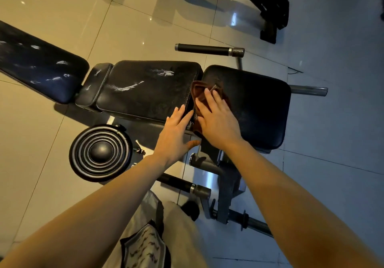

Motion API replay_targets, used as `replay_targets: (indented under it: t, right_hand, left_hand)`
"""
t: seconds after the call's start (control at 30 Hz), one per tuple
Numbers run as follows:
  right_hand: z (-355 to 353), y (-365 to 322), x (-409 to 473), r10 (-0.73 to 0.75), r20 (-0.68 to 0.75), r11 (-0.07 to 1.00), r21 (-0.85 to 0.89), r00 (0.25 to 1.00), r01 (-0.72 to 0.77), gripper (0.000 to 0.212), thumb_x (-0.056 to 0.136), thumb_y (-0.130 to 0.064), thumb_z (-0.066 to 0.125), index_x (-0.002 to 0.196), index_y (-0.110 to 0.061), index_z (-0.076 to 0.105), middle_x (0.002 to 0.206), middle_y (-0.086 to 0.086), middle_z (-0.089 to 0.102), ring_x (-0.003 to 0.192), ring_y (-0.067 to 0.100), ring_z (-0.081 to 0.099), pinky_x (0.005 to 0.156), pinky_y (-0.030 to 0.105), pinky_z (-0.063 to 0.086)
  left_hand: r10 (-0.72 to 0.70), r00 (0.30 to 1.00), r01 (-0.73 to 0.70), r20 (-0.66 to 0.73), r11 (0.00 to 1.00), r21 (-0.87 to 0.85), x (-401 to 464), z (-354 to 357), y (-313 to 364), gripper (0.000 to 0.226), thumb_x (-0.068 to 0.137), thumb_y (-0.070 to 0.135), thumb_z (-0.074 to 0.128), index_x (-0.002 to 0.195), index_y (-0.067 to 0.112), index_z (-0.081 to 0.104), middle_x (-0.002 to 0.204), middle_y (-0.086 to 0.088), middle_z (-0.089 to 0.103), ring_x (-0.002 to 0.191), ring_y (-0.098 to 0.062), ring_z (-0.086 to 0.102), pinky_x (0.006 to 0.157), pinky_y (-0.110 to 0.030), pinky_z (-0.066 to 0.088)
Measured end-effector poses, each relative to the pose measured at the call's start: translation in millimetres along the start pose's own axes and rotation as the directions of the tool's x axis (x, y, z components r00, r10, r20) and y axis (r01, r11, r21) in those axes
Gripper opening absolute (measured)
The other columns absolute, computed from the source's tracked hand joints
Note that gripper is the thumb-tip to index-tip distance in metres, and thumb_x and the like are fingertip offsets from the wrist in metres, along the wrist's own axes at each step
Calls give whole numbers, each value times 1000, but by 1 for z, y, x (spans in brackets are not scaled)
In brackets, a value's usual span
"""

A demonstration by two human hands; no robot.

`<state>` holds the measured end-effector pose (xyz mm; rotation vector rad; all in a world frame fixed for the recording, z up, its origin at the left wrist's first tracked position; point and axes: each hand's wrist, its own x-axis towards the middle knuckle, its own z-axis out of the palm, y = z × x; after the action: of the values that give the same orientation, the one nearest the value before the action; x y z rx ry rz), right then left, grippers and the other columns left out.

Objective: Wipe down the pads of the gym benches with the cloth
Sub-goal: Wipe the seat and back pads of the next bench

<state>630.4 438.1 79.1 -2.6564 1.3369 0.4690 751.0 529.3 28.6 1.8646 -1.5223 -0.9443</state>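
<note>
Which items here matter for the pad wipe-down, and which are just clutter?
Job:
- brown cloth, pressed flat by the right hand
- seat pad
- cracked middle pad, left hand resting at its edge
- long back pad

Lying about:
- round ribbed disc on the floor
- second bench behind
- foam roller bar
</note>
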Motion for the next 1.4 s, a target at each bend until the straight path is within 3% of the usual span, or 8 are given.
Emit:
replay_targets:
  t: [0.2, 0.33, 0.53, 0.73, 0.9, 1.07, 1.2, 1.4]
  right_hand:
    - [2, 74, -60, 260, -75, 963, 94, 963, -252, 52, 103, -34, 34, 153, -22, 22, 163, 7, 0, 150, 26, -3, 122, 48, 9]
    - [10, 65, -74, 405, -101, 909, 150, 909, -388, 53, 104, -31, 33, 154, -17, 21, 163, 10, -1, 149, 30, -5, 121, 49, 12]
    - [21, -2, -47, 232, -84, 969, 100, 969, -224, 59, 103, -33, 36, 154, -18, 12, 162, 12, -6, 148, 32, -12, 121, 47, -1]
    - [19, -37, -4, -50, -25, 999, 6, 998, 50, 65, 101, -28, 43, 155, -17, 9, 162, 11, -9, 148, 30, -12, 120, 45, -3]
    - [19, -10, -34, -60, -50, 998, 13, 997, 61, 68, 98, -26, 51, 154, -22, 14, 163, 8, -3, 149, 27, -8, 122, 45, 3]
    - [16, 45, -84, 109, -77, 994, -20, 991, -111, 61, 100, -29, 47, 153, -22, 18, 163, 8, -2, 145, 22, -13, 117, 42, -1]
    - [18, 26, -81, 206, -57, 978, -29, 977, -208, 66, 99, -30, 48, 155, -19, 14, 162, 12, -6, 147, 31, -12, 117, 43, -4]
    - [8, -18, -17, -57, 17, 998, -1, 998, 57, 65, 102, -29, 44, 155, -18, 10, 162, 10, -10, 148, 29, -12, 118, 43, -3]
  left_hand:
    - [17, 999, -18, 29, 1000, 23, -11, 4, 9, 88, 84, 30, 72, 152, 18, 18, 161, 1, 13, 148, -15, -1, 117, -36, -1]
    - [-4, 998, 1, 65, 998, 55, -12, 6, 11, 90, 84, 26, 73, 153, 17, 14, 161, 1, 12, 148, -16, -4, 118, -40, -2]
    - [40, 993, -51, 109, 994, 95, -12, -2, 5, 87, 86, 16, 69, 153, 16, 14, 161, 0, 12, 148, -17, -3, 118, -45, 0]
    - [31, 999, -33, 16, 991, 131, -21, -3, -15, 91, 85, 8, 68, 154, 18, 9, 162, -1, 3, 148, -16, 0, 121, -38, 2]
    - [41, 997, -53, 64, 980, 191, -21, -3, -9, 91, 86, 10, 68, 154, 19, 9, 162, -4, 4, 149, -19, 0, 121, -42, 4]
    - [-1, 992, -33, 127, 963, 266, -18, -2, -4, 92, 86, 14, 68, 154, 19, 6, 162, -7, -5, 149, -26, -5, 119, -45, 3]
    - [-12, 989, -36, 146, 945, 325, -17, 0, -4, 92, 88, 15, 67, 154, 20, 4, 161, -8, -10, 148, -28, -6, 118, -44, 2]
    - [1, 994, -37, 111, 944, 329, -16, 0, -5, 92, 88, 9, 64, 154, 25, 1, 162, -6, -4, 149, -26, -2, 117, -42, 0]
